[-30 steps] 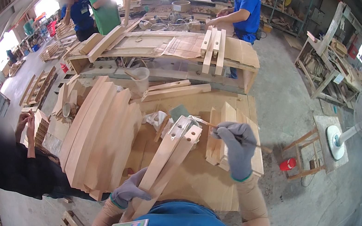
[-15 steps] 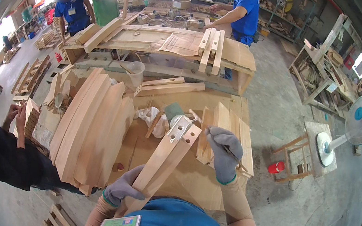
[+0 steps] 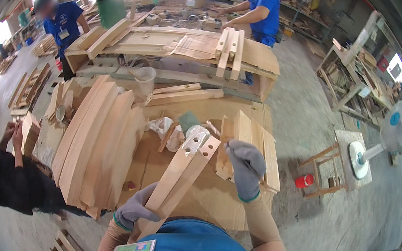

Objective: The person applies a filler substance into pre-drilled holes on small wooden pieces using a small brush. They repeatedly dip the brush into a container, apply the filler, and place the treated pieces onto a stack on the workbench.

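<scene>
My left hand [image 3: 136, 210], in a grey glove, is wrapped round the lower part of two pale wooden bars [image 3: 177, 181] held side by side. They slant up and away from me, with round holes in their far ends. A whitish, shiny patch covers the end of the left bar. Just right of those ends, my gloved right hand [image 3: 245, 164] is raised with its fingers curled together, apart from the bars. What it grips, if anything, is hidden. Crumpled white cloth or plastic [image 3: 161, 126] and a green pad [image 3: 188, 120] lie beyond the bar ends.
Stacked wooden boards [image 3: 96, 146] stand at the left of the cardboard-covered table, more wood pieces [image 3: 246, 132] at the right. Farther off are a plastic cup [image 3: 144, 79] and a raised bench [image 3: 162, 36]. A co-worker [image 3: 12, 170] is close at left; a fan [image 3: 362, 157] stands right.
The whole view has shifted slightly. My left hand keeps its hold on the bars. My right hand stays beside the bar ends, its fingers slightly turned.
</scene>
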A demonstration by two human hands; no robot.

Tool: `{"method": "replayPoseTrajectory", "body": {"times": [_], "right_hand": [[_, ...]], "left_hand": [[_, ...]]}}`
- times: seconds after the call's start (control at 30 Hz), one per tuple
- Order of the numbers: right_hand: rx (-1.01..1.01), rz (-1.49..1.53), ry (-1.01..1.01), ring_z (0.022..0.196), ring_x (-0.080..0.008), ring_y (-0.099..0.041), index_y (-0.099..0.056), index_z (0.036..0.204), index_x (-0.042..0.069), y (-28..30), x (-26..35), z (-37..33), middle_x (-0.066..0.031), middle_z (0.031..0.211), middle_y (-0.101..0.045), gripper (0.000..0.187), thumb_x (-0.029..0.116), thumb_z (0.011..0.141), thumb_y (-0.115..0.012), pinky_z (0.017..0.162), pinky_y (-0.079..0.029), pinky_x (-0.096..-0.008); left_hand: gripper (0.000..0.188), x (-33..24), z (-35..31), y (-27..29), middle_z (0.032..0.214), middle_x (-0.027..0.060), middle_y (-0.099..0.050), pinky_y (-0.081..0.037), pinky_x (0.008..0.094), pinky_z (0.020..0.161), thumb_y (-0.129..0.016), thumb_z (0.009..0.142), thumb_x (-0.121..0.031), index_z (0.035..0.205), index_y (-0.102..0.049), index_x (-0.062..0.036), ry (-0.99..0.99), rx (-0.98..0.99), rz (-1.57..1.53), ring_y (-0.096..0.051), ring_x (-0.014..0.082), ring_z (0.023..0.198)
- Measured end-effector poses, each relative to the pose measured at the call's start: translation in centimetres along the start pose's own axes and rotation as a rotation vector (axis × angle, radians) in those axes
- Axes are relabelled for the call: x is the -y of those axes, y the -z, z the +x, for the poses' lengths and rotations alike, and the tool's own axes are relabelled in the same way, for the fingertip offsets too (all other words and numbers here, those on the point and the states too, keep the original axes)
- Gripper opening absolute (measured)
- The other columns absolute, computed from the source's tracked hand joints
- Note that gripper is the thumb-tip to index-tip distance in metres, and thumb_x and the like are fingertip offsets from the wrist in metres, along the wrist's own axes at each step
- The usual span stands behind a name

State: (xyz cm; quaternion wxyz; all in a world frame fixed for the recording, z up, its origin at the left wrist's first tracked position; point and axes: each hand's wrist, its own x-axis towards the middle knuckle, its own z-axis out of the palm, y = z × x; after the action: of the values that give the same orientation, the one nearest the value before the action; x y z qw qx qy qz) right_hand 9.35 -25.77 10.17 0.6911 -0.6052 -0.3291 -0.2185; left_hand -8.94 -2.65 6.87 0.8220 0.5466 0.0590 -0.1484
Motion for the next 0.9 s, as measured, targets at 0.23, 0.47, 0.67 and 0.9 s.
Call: {"method": "replayPoseTrajectory", "body": {"times": [0.23,0.47,0.67,0.9], "right_hand": [[0.145,-0.092,0.152,0.087,-0.0219,-0.067,-0.051,0.082,0.004,0.2,0.1,-0.5,-0.0135,0.094,-0.068,0.028,-0.012,0.072,-0.072,0.073,-0.055,-0.0303],[0.075,-0.037,0.046,0.086,-0.0265,-0.068,-0.049,0.077,0.005,0.1,1.5,-1.0,-0.0145,0.091,-0.068,0.027,-0.011,0.073,-0.071,0.074,-0.057,-0.0333],[0.284,-0.179,0.305,0.088,-0.0293,-0.069,-0.049,0.078,0.006,0.0,2.2,-0.9,-0.0137,0.09,-0.068,0.031,-0.01,0.069,-0.075,0.075,-0.057,-0.0335],[0.163,-0.234,0.184,0.09,-0.0279,-0.068,-0.05,0.081,0.006,0.3,1.4,-0.2,-0.013,0.091,-0.067,0.028,-0.013,0.073,-0.069,0.077,-0.056,-0.0335]], "left_hand": [[0.101,0.1,0.0,0.1,0.132,0.0073,-0.051,-0.029,0.0303,0.107,-0.075,0.047,0.0,0.141,-0.037,0.0018,0.033,-0.007,-0.025,-0.044,0.0177,0.124],[0.102,-0.1,-0.2,-0.2,0.131,0.0068,-0.052,-0.03,0.0301,0.106,-0.076,0.046,-0.002,0.141,-0.037,0.0015,0.061,-0.008,-0.056,-0.046,0.0174,0.122],[0.103,0.4,0.1,0.3,0.132,0.0071,-0.051,-0.03,0.0301,0.107,-0.076,0.047,-0.003,0.141,-0.036,0.0012,0.016,-0.004,0.017,-0.045,0.0176,0.124],[0.102,0.2,0.2,-0.2,0.133,0.0075,-0.05,-0.029,0.0298,0.107,-0.078,0.049,-0.003,0.141,-0.036,0.0015,0.018,-0.009,-0.033,-0.044,0.0177,0.125]]}}
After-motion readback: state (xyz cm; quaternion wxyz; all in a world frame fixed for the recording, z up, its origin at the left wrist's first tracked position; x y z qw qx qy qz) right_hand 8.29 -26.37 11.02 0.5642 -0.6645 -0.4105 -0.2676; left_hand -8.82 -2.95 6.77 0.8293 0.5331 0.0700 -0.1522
